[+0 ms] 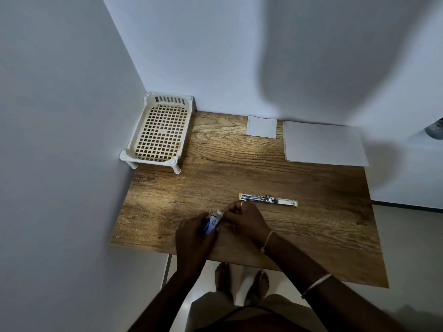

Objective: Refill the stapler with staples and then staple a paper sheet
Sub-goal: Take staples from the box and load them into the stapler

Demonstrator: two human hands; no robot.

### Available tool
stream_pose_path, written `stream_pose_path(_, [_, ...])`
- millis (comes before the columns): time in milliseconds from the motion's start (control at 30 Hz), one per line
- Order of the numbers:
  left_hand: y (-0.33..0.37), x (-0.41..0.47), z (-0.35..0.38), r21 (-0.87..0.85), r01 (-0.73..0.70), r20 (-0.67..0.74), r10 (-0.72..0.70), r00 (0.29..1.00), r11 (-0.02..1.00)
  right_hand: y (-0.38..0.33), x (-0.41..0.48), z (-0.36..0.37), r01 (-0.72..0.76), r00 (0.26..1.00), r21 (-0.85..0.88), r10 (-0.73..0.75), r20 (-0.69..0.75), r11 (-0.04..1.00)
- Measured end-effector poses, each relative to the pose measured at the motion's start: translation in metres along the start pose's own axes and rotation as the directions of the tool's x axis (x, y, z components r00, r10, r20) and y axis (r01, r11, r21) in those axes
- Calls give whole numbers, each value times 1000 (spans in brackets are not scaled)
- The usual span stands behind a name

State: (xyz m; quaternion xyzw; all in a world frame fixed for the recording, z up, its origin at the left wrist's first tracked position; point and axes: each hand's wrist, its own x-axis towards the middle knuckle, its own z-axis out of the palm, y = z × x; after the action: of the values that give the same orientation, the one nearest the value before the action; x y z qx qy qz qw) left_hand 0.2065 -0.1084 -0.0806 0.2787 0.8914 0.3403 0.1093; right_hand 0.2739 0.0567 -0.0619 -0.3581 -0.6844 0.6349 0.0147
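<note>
A yellow stapler (268,200) lies folded out flat on the wooden table (311,212), its metal staple channel facing up. Just in front of it, my left hand (191,238) grips a small blue and white staple box (212,222). My right hand (244,220) pinches the white inner end of that box with its fingertips. A large white paper sheet (323,143) rests at the back right of the table. A smaller white paper (261,127) lies to its left by the wall.
A cream plastic lattice tray (160,130) on short legs stands in the back left corner against the walls. The table's near edge runs just below my hands, with my feet and a tiled floor beneath.
</note>
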Motion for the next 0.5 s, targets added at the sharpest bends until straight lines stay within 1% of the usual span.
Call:
stream_pose_path(200, [4,4,3,-13,90,-22,-90,996,996,-3,14,8,17,1000,-137,-15,14,990])
stream_pose_path(400, [9,7,2,45,112,21,-113,993,993,-5,0,-9,70,989,-305,-106,-101,950])
stream_pose_path(467, [11,7,-1,74,90,17,-92,996,993,-5,-8,-17,95,984,-320,-139,-116,943])
stream_pose_path(500, [14,7,-2,73,42,1,-42,999,996,-5,-12,-21,103,982,-315,-147,-119,943])
